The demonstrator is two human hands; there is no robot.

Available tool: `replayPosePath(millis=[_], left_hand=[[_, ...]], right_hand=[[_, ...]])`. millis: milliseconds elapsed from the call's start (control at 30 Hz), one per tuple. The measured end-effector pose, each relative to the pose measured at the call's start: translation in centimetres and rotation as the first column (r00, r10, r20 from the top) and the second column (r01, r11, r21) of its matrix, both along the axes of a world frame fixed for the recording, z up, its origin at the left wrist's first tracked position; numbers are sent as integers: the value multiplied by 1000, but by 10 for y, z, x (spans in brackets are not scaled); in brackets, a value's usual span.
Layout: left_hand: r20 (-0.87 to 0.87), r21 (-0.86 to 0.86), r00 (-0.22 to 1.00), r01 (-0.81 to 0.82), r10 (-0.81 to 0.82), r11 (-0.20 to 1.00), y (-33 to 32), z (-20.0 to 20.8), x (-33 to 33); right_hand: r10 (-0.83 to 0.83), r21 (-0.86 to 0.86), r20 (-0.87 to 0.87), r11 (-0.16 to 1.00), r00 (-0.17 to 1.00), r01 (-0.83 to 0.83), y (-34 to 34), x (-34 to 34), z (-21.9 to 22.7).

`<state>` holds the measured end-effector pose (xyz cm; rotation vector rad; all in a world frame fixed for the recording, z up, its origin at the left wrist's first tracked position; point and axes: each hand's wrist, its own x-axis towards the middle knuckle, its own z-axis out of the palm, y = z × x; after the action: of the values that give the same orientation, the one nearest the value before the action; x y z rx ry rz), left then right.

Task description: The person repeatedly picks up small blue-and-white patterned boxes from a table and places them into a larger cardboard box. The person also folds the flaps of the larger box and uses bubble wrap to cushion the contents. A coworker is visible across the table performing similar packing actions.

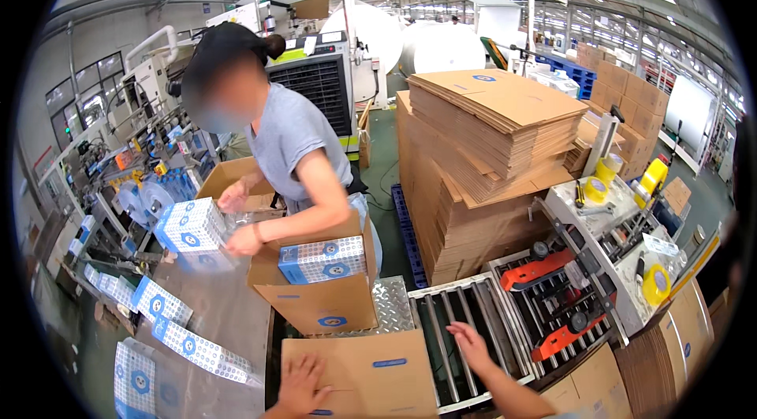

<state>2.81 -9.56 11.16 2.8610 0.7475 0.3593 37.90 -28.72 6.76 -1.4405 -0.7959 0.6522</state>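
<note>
My left hand (302, 386) lies flat, fingers spread, on a brown cardboard box (378, 387) with a blue printed strip. My right hand (471, 348) holds nothing; its fingers are apart over the roller conveyor (447, 338), just right of that box. Directly beyond the box stands an open carton (303, 307) with a white-and-blue patterned pack (325, 260) inside it. On its far left side, a co-worker (296, 127) in a grey shirt and black cap grips a block of similar packs (192, 228) with both hands.
Several patterned packs (197, 348) lie on the metal table (236, 301) at left. A tall stack of flat cardboard (489, 135) stands beyond the rollers. To the right is a taping machine with red arms (540, 269); yellow tape rolls (656, 285) rest on its top.
</note>
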Motion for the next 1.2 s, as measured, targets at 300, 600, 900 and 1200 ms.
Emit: replayPosePath(millis=[300, 600, 900, 1200], left_hand=[[117, -88, 991, -51, 61, 995, 45, 30, -102], [-43, -978, 676, 123, 735, -170, 20, -2, -44], [-116, -741, 893, -369, 435, 560, -55, 25, 48], [-327, -163, 841, -499, 431, 851, -48, -100, 24]], right_hand=[[-53, -554, -531, 777, 845, -299, -33, -42, -324], [194, 43, -439, 980, 877, -195, -65, 18, 151], [475, -526, 806, 848, 354, 60, -8, -71, 122], [224, -379, 400, 923, 889, -62, -72, 54, 31]])
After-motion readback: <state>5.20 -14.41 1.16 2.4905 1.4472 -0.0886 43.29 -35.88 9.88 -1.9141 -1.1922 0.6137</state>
